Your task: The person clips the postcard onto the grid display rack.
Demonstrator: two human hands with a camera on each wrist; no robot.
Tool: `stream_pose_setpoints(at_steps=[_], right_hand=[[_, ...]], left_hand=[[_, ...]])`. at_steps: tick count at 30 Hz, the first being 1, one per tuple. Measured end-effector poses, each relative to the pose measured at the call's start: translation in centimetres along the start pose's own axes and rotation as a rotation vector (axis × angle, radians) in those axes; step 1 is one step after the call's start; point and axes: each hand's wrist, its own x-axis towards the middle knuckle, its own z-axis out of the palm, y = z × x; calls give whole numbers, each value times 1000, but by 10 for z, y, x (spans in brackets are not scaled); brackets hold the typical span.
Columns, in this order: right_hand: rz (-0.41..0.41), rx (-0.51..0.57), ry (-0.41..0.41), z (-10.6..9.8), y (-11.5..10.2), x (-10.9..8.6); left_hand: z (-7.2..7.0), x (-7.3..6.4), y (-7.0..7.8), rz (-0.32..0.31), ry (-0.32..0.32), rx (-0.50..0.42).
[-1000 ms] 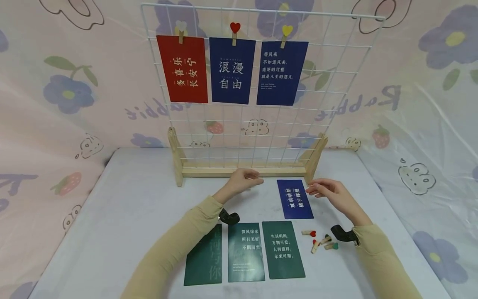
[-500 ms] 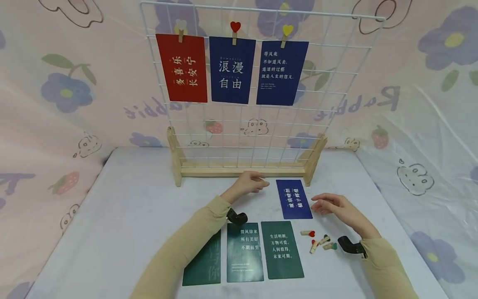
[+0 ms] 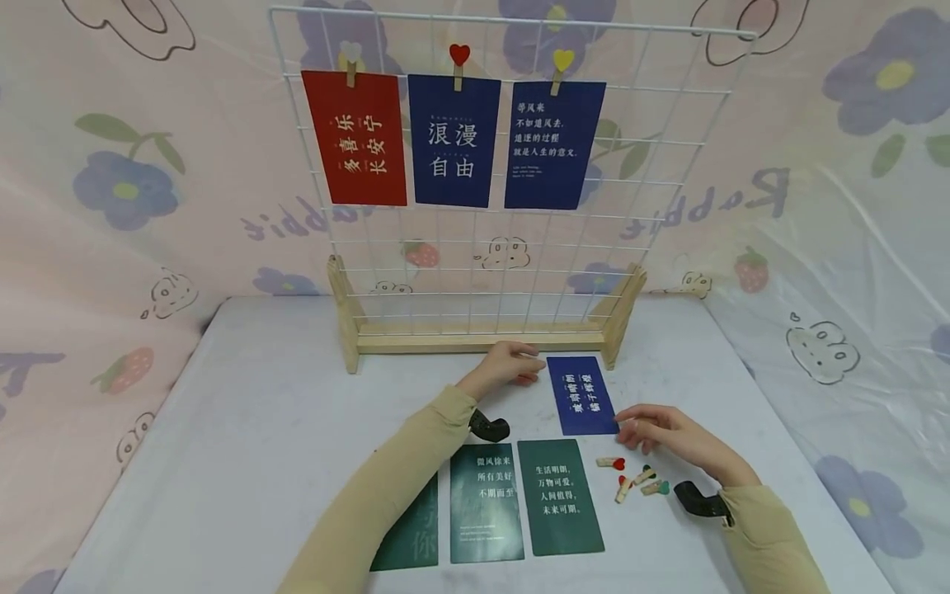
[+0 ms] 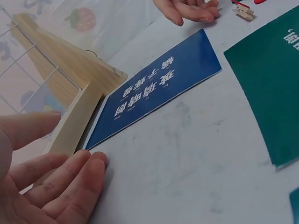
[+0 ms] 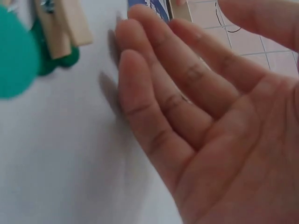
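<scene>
A blue card (image 3: 571,417) with white characters lies flat on the table, in front of the rack's right foot. My left hand (image 3: 503,368) is just left of its far left corner. In the left wrist view the fingertips (image 4: 96,163) are close to the card's corner, and whether they touch it I cannot tell. At the card's near right corner is my right hand (image 3: 675,437), its fingers relaxed and holding nothing. Several small wooden clothespins (image 3: 623,491) with red and green hearts lie beside the right hand. One clothespin (image 5: 58,28) looms close in the right wrist view.
A white wire grid rack (image 3: 490,256) stands behind on a wooden base (image 3: 475,340). Clipped high on it hang a red card (image 3: 356,177) and two blue cards (image 3: 453,194). Three green cards (image 3: 560,536) lie nearest me, the leftmost partly under my left sleeve (image 3: 386,487).
My left hand has moved right toward the blue card's left edge. My right hand has come nearer to me, down along the card's right side. The cards and clothespins stay put.
</scene>
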Motion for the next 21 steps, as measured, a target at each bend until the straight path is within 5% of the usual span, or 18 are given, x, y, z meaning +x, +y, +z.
stream_pose_setpoints(at_steps=[21], right_hand=[[19, -37, -22, 7, 4, -3]], left_hand=[[19, 13, -6, -40, 91, -93]])
